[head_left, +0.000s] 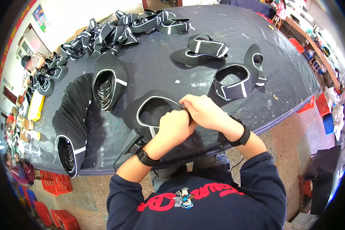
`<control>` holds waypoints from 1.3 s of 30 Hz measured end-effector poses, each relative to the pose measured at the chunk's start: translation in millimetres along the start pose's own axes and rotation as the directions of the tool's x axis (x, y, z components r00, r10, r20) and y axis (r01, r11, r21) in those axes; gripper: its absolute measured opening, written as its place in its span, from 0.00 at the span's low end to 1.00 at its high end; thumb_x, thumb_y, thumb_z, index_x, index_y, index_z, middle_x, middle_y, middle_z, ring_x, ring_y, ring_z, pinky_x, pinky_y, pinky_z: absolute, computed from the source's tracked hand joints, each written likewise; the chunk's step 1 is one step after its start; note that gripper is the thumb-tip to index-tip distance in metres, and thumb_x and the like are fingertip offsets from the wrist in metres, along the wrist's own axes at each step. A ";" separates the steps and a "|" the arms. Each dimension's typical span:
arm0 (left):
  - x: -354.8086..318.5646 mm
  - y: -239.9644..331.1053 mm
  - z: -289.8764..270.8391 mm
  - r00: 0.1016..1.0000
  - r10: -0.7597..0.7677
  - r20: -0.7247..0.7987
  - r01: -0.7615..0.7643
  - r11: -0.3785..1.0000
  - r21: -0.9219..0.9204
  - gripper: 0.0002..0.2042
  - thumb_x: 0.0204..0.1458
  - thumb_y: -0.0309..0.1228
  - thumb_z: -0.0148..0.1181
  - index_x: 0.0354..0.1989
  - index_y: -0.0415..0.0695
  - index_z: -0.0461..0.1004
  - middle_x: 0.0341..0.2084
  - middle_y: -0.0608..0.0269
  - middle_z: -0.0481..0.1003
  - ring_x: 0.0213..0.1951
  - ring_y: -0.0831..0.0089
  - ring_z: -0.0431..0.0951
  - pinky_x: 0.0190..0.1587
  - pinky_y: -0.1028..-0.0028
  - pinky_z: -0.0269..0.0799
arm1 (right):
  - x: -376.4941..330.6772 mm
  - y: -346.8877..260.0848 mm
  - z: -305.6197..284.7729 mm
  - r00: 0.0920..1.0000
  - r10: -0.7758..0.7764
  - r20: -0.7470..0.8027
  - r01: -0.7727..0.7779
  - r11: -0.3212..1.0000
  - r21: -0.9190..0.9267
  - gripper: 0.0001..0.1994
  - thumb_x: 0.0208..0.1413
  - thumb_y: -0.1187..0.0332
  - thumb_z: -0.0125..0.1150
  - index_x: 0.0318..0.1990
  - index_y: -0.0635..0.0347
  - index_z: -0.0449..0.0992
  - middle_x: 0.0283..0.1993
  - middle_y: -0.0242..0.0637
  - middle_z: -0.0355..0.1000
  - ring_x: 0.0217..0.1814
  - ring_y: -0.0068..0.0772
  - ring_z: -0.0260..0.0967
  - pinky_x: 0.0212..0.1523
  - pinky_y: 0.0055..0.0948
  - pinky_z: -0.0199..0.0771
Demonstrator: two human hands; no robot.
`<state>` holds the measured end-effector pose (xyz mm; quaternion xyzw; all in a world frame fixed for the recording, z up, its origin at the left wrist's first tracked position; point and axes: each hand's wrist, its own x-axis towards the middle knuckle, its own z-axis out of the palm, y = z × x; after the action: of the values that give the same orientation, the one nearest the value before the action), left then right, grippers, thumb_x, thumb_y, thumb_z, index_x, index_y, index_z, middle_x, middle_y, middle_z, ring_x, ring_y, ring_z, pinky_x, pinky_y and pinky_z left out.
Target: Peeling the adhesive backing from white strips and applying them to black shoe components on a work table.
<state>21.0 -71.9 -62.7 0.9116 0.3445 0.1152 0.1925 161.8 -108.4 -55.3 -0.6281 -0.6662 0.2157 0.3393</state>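
Note:
A black fabric shoe upper with white trim [149, 111] lies at the near edge of the dark table [218, 30]. My left hand [174, 126] and my right hand [201, 111] are pressed together on its right rim, both gripping the edge of the opening. My fingers hide that part of the trim. Each wrist wears a black band.
A long nested stack of black uppers [84, 115] curves along the left side. Single uppers lie at the centre right [234, 80] and further back [201, 50]. A tangled pile of them [115, 30] fills the far left. Red crates [55, 182] stand on the floor.

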 end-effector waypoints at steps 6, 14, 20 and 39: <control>-7.3 -26.5 -40.0 0.999 -0.035 -0.040 -0.016 0.509 -0.861 0.11 0.49 0.26 0.61 0.40 0.36 0.74 0.30 0.67 0.76 0.31 0.80 0.74 0.35 0.77 0.70 | -16.0 -21.1 -28.7 0.948 -0.237 -0.212 0.258 0.963 0.076 0.12 0.52 0.80 0.55 0.45 0.64 0.73 0.40 0.44 0.74 0.41 0.40 0.74 0.41 0.30 0.74; -26.6 -24.3 -51.6 0.999 -0.026 0.035 0.041 0.309 -0.950 0.15 0.47 0.21 0.61 0.45 0.36 0.72 0.35 0.67 0.75 0.35 0.83 0.72 0.38 0.81 0.69 | -11.8 -18.0 -27.5 0.765 -0.589 -0.259 0.538 0.806 -0.245 0.14 0.43 0.77 0.61 0.41 0.66 0.73 0.38 0.42 0.71 0.38 0.42 0.71 0.37 0.32 0.74; -32.7 -26.7 -54.9 0.991 -0.054 0.126 0.137 0.385 -0.913 0.18 0.44 0.19 0.62 0.46 0.34 0.71 0.39 0.62 0.76 0.41 0.78 0.75 0.46 0.77 0.70 | -11.4 -17.8 -33.6 0.623 -0.781 -0.053 0.634 0.543 -0.550 0.18 0.31 0.75 0.58 0.36 0.71 0.73 0.35 0.41 0.70 0.36 0.37 0.70 0.34 0.30 0.74; -6.2 -16.8 -53.7 0.968 -0.231 -0.101 -0.127 -0.104 -0.986 0.11 0.60 0.31 0.47 0.35 0.36 0.74 0.35 0.60 0.76 0.40 0.75 0.75 0.46 0.73 0.67 | -18.3 -29.3 -1.9 0.956 -0.291 -0.041 0.277 0.842 0.464 0.03 0.43 0.75 0.58 0.28 0.62 0.70 0.42 0.43 0.67 0.45 0.41 0.67 0.49 0.33 0.66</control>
<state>-11.8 -49.9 -22.2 0.4298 0.2005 0.4339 0.7660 142.6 -130.1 -36.3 -0.4195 -0.6858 0.3260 0.4974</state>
